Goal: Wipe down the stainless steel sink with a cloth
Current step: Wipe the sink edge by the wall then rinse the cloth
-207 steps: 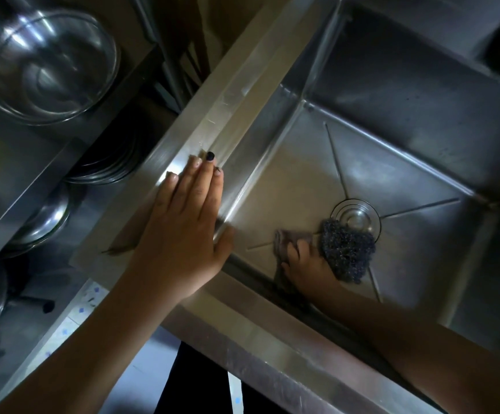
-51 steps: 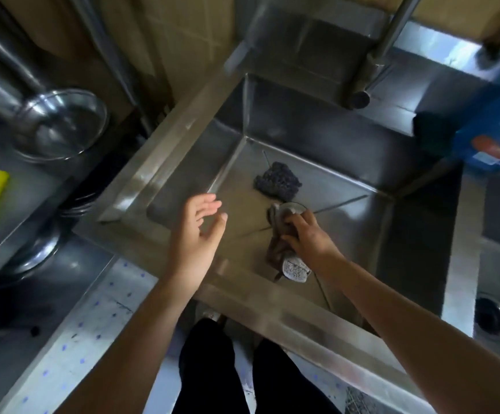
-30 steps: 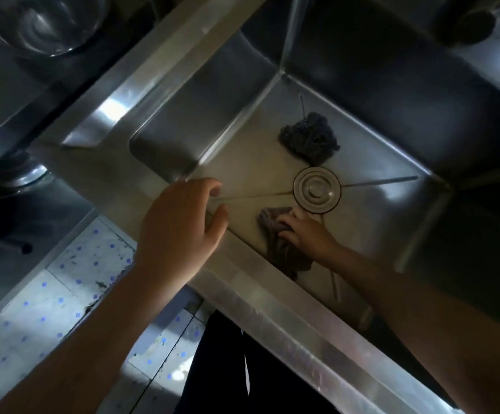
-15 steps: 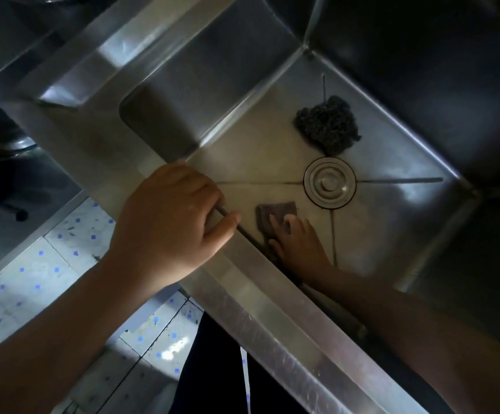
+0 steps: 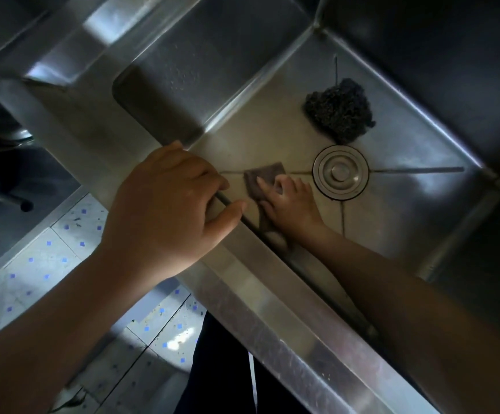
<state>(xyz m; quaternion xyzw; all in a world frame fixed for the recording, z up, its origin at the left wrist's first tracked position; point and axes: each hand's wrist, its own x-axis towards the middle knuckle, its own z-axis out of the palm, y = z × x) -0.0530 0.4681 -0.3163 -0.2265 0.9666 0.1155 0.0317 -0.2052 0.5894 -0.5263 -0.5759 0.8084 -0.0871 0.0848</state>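
Pressing the brown cloth (image 5: 263, 177) onto the sink (image 5: 272, 135) floor with my flat right hand (image 5: 291, 206), I am gripping the rim with my left hand (image 5: 165, 204).

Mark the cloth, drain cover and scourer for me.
cloth (image 5: 268, 171), head view, its uncovered far corner.
drain cover (image 5: 340, 172), head view, its centre knob.
scourer (image 5: 339, 110), head view, middle of the wad.
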